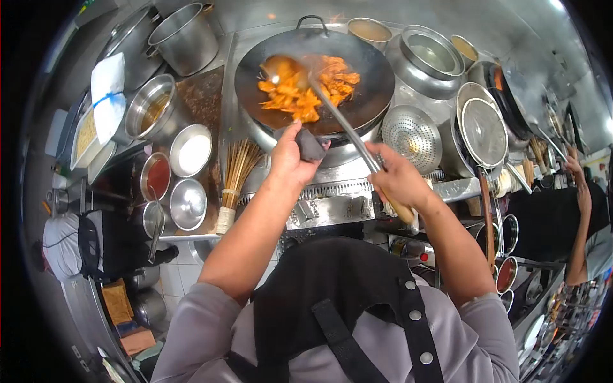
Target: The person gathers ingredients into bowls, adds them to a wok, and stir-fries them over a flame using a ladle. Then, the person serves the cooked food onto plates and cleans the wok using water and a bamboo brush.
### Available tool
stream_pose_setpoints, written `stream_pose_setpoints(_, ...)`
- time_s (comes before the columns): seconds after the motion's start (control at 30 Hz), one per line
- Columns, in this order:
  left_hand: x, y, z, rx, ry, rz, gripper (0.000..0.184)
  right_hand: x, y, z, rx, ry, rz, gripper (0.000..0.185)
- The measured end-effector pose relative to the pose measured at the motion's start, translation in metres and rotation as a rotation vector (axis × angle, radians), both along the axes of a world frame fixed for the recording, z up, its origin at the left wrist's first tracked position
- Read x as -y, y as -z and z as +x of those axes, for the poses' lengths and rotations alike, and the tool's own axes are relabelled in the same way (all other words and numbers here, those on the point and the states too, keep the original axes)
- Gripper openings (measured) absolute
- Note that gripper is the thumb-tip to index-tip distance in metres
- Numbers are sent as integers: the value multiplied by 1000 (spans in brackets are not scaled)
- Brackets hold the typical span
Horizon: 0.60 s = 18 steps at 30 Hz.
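A large black wok (373,76) sits on the burner in front of me. Inside it lie glossy orange pieces of food (294,99), their kind unclear. My right hand (399,179) is closed around the long handle of a ladle (338,119). The ladle's bowl is at the left side of the wok, among the food. My left hand (292,158) grips a folded dark cloth (311,145) against the wok's near rim, thumb pointing up over the edge. The cloth hides the part of the rim beneath it.
Left of the wok stand a bamboo brush (239,167), bowls of white (191,150) and red (155,175) contents, and tall pots (184,38). To the right are a perforated strainer (412,137), a mesh skimmer (483,124) and a metal pot (431,54). Co-workers stand at both sides.
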<state>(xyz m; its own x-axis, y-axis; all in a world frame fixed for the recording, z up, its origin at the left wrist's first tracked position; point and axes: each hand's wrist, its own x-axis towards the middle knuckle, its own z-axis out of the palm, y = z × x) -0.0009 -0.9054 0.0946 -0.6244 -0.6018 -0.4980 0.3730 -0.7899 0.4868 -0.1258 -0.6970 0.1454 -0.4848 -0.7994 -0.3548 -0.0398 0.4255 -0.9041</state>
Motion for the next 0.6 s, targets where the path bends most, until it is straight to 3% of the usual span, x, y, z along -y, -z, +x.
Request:
stream_pose_setpoints(0.1, 30, 15, -10, -7, 161, 350, 40, -54, -50, 0, -90, -118, 220, 67)
stream_pose_setpoints(0.27, -3, 3, 1, 53, 84, 156, 31, -118, -100, -11, -325, -212, 309, 66)
stream_pose_setpoints(0.33, -6, 7, -1, 64, 87, 151, 28, -117, -97, -13, -477, -205, 293, 65)
stream_pose_setpoints(0.43, -19, 44, 7, 19, 43, 116, 25, -85, -44, -19, -403, -93, 244, 73)
stream_pose_setpoints(0.5, -44, 62, 40, -9, 84, 137, 25, -77, 36, -27, -921, -78, 100, 72)
stream_pose_setpoints(0.53, -65, 56, 60, 63, 56, 89, 24, -79, 52, -24, -1005, -68, -80, 72)
stream_pose_setpoints(0.57, -72, 68, 84, 12, 161, 118, 24, -88, 36, -14, -1008, -60, -86, 72)
stream_pose_setpoints(0.6, -76, 64, 98, -27, 211, 163, 25, -102, 0, -1, -803, -72, 14, 70)
